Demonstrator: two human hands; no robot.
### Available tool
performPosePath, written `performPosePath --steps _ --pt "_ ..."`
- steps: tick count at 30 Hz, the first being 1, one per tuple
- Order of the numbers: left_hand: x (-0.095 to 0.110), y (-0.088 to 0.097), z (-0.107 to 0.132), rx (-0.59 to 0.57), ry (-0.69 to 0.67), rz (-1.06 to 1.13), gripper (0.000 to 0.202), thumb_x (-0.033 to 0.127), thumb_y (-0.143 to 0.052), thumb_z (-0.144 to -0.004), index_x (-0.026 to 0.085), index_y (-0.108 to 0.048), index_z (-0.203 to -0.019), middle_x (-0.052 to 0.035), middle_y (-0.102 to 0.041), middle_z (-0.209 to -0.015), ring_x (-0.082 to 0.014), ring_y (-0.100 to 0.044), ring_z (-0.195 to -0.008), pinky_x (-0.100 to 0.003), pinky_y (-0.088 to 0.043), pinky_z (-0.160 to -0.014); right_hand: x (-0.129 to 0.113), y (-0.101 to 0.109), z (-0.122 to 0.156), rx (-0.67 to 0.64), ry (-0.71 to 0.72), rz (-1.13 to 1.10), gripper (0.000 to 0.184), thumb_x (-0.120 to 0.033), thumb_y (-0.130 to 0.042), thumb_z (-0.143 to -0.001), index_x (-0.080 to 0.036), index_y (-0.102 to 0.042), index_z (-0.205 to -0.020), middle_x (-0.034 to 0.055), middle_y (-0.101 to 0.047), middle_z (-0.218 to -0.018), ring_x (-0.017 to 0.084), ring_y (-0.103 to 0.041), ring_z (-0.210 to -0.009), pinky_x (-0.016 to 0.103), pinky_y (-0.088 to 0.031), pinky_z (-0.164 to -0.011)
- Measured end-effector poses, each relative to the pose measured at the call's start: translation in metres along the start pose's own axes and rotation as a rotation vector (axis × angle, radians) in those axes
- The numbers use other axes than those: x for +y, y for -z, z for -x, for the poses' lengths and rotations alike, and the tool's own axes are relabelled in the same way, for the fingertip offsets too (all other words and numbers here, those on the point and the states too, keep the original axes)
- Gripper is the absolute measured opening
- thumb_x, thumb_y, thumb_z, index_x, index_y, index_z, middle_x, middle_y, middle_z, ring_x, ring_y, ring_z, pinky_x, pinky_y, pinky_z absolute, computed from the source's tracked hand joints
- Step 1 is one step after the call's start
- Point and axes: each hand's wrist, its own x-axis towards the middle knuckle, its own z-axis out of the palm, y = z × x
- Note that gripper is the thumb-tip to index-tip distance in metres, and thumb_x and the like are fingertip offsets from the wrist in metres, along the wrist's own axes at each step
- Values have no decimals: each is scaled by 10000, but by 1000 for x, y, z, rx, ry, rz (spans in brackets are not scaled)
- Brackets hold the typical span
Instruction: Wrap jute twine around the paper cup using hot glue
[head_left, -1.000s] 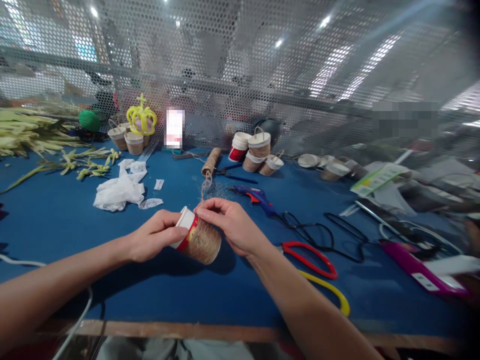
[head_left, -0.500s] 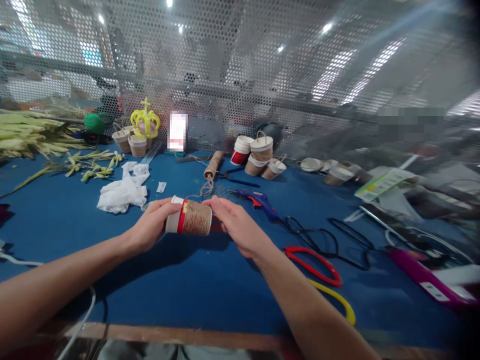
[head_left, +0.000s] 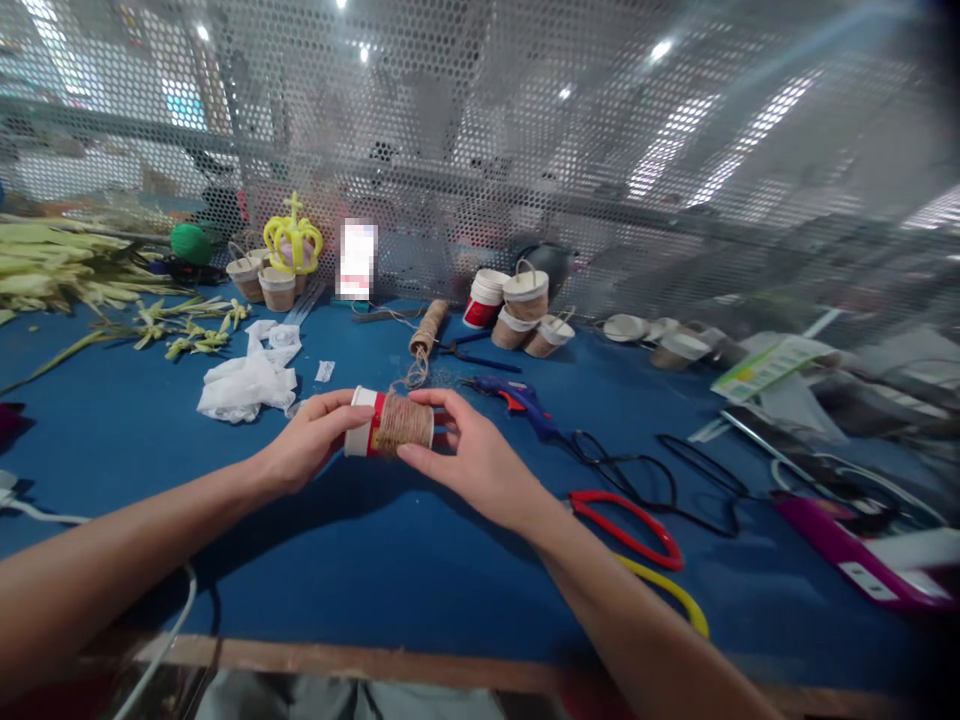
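Observation:
A red and white paper cup (head_left: 406, 424) lies sideways in the air above the blue table, its right part wound with brown twine. My left hand (head_left: 319, 437) is closed round the white rim end, thumb on top. Around the twine-covered end curls my right hand (head_left: 457, 440), thumb at the front and fingers over the top; some fingertips are hidden behind the cup. From the cup a strand leads back to a twine roll (head_left: 430, 328) lying on the table. To the right of the roll is a blue glue gun (head_left: 517, 400) with a red trigger.
Twine-wrapped small buckets (head_left: 525, 295) and stacked paper cups (head_left: 484, 300) stand at the back. Blue-handled pliers (head_left: 480, 355) lie near them. Crumpled white plastic (head_left: 247, 385) is on the left. Red-handled (head_left: 630, 530) and yellow-handled tools lie right, beside black cable. A mesh screen (head_left: 450, 150) rises behind.
My right hand has gone from a pinch beside the cup's end to a grip around the twine-wound part. The cup has shifted slightly right and turned a little.

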Motion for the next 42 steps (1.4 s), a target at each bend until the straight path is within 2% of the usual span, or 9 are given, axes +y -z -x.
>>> performPosePath --steps 4,9,18,27,33,37,42 --pt "0 0 2 -18 -15 -122 252 219 -665 -627 104 -610 -845 -26 -638 -757 -119 -556 -663 -221 -425 -630 9 -8 3 58 87 45 431 -220 -619 -689 -186 -422 -1071 107 -521 -1115 212 -538 -1008 359 -476 -816" --pt "-1 0 3 -65 -50 -259 275 183 -643 -633 114 -584 -892 -17 -619 -781 -118 -543 -678 -221 -419 -630 19 -11 3 104 142 102 430 -216 -615 -688 -192 -412 -1067 104 -507 -1117 209 -545 -983 368 -470 -818" --pt "-1 -7 5 -36 -86 -262 222 126 -591 -600 121 -566 -821 17 -590 -700 -97 -512 -620 -198 -402 -580 24 -15 5 144 228 173 426 -190 -599 -692 -203 -398 -1067 97 -488 -1119 212 -514 -1018 379 -452 -843" --pt "-2 -5 4 5 -67 -257 165 173 -574 -608 107 -586 -759 2 -582 -666 -106 -495 -600 -216 -386 -577 20 -18 9 219 396 349 430 -123 -592 -665 -206 -405 -1043 98 -446 -1112 218 -444 -1064 401 -417 -876" --pt "-3 -3 4 -34 -68 -257 161 181 -572 -644 111 -603 -785 -4 -597 -713 -113 -505 -644 -216 -384 -616 20 -18 10 211 411 398 446 -128 -598 -666 -211 -386 -1050 105 -444 -1120 223 -433 -1077 415 -382 -914" --pt "-3 -3 4 -9 -9 -240 171 261 -596 -681 108 -589 -759 0 -580 -682 -101 -488 -611 -205 -360 -582 18 -19 12 199 439 443 433 -126 -586 -678 -217 -389 -1053 110 -446 -1122 236 -416 -1102 439 -343 -945" --pt "-1 -5 4 6 30 -257 217 319 -616 -675 111 -579 -724 22 -543 -615 -79 -447 -539 -192 -328 -525 19 -19 13 153 436 387 418 -252 -631 -698 -202 -411 -1050 115 -462 -1112 238 -429 -1089 422 -349 -938"
